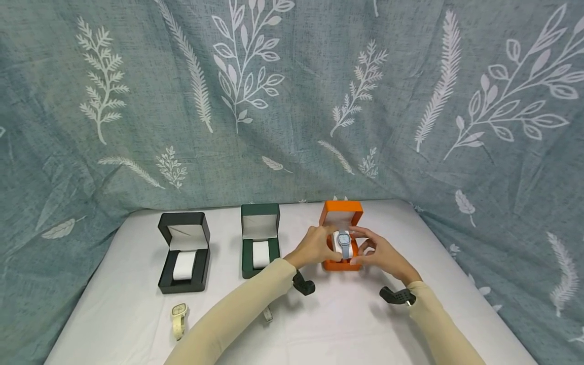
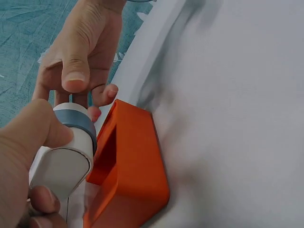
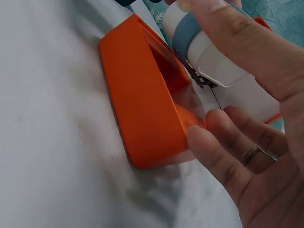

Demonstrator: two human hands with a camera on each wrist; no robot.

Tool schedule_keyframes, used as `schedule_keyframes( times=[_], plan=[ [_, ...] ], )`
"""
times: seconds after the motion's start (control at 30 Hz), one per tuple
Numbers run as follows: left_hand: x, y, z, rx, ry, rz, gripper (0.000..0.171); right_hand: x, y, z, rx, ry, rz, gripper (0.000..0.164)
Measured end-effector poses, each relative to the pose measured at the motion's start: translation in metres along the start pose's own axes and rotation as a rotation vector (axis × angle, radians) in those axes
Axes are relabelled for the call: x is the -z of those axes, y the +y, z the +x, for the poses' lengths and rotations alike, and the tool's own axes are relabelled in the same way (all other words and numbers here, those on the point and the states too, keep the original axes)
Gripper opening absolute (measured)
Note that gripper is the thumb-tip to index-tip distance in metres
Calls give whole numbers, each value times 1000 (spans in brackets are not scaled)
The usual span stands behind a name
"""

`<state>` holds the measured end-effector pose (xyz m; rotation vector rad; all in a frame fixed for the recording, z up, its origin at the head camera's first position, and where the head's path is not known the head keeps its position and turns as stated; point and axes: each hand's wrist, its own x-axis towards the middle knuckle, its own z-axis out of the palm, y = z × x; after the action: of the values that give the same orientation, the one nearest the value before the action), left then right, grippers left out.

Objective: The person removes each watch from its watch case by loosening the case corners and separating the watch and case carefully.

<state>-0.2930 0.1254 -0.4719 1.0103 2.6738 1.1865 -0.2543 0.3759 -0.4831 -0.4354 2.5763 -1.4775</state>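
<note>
A watch (image 1: 344,240) with a blue-grey strap is wrapped round a white watch cushion (image 2: 64,166). My left hand (image 1: 314,247) grips the cushion, its thumb pressing beside the strap and its fingers at the lower end. Tilted, the cushion sits over the open orange watch box (image 1: 343,206), partly raised out of its bottom half. On the other side is my right hand (image 1: 377,254), fingers spread and relaxed. Its thumb (image 3: 237,33) overlaps the cushion in the right wrist view, while its other fingertips are right at the box's edge. A dark buckle (image 3: 202,78) hangs under the strap.
To the left stand an open green watch box (image 1: 260,209) and an open black watch box (image 1: 182,219), each holding a white cushion. A cream-strapped watch (image 1: 179,320) lies before the black box. Another strap end (image 1: 267,314) shows beside my left sleeve. A patterned curtain (image 1: 292,101) hangs behind.
</note>
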Motion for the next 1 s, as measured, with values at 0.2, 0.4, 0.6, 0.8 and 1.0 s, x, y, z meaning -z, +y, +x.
schedule_keyframes(
  times=[0.2, 0.4, 0.6, 0.8, 1.0],
  plan=[
    [3, 4, -1, -24, -6, -25, 64, -4, -4, 2, -8, -14, -20, 88],
    [4, 7, -1, -34, -21, -20, 66, -7, -6, 2, -7, -30, 29, 90],
    [6, 6, -3, -32, -32, -65, 69, -9, -6, -1, -17, -33, 97, 88],
    [7, -1, -4, -51, -81, -94, 76, -8, -4, -5, -22, -32, 193, 86],
    [6, -7, -4, -56, -96, -107, 79, -10, -2, -6, -4, -64, 282, 83]
  ],
)
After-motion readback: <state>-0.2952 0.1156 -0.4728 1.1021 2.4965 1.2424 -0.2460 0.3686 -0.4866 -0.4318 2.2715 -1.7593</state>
